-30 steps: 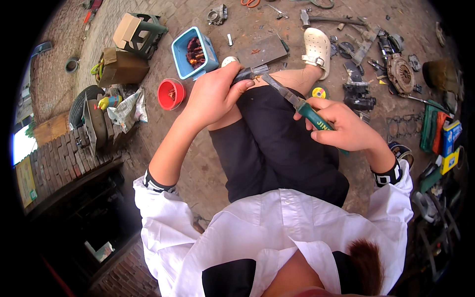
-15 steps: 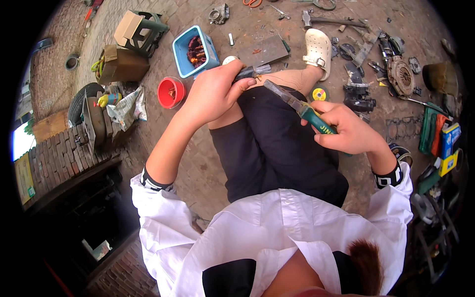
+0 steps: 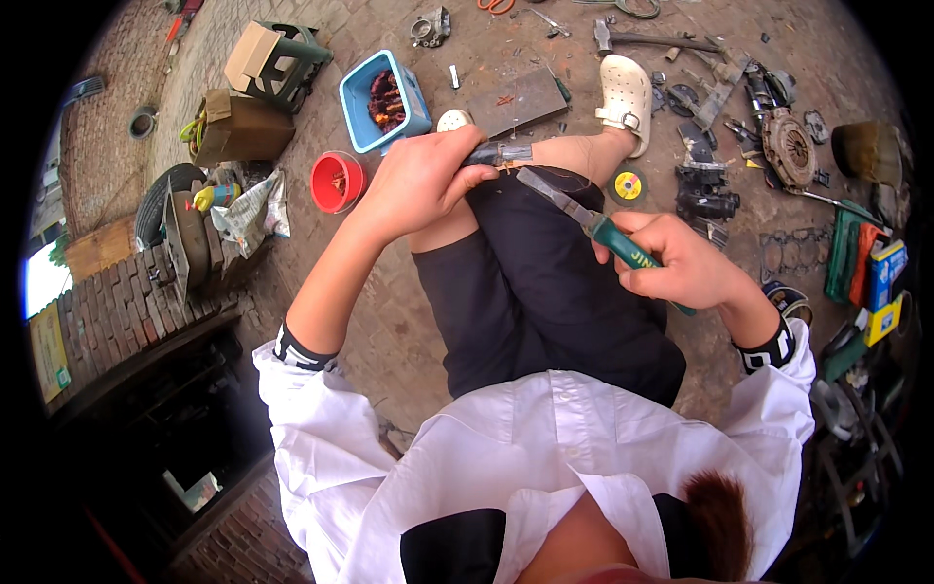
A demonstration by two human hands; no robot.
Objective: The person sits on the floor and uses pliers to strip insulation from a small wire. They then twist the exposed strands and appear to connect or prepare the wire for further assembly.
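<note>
Currently, a small dark cylindrical part (image 3: 498,155) with a greyish, ridged end is pinched between the thumb and fingers of the person's left hand (image 3: 423,185), above the lap and near the knees. A thin copper-coloured wire (image 3: 513,166) trails from the part toward the right. The right hand (image 3: 676,258) is wrapped around the green handles of a pair of pliers (image 3: 615,238), whose metal nose points up and left and ends just beside the part; whether it touches the wire cannot be told. The two hands are apart from each other, with the pliers' nose between them.

Beneath them are the person's dark shorts (image 3: 559,292), and past the knees a cream clog (image 3: 624,92) stands on the ground. A yellow disc (image 3: 628,186) lies near the pliers, to the right of the knees. Ahead of the left hand are a red bucket (image 3: 334,204) with copper-coloured scraps inside and a light-blue basin (image 3: 417,112) holding dark reddish pieces. A flat grey slab (image 3: 535,105) bears a few reddish bits. Farther out, a hammer (image 3: 652,40) lies at the top, a round clutch-like plate (image 3: 787,146) rests among metal parts at the right, and a cardboard box (image 3: 248,131) sits at the left.
</note>
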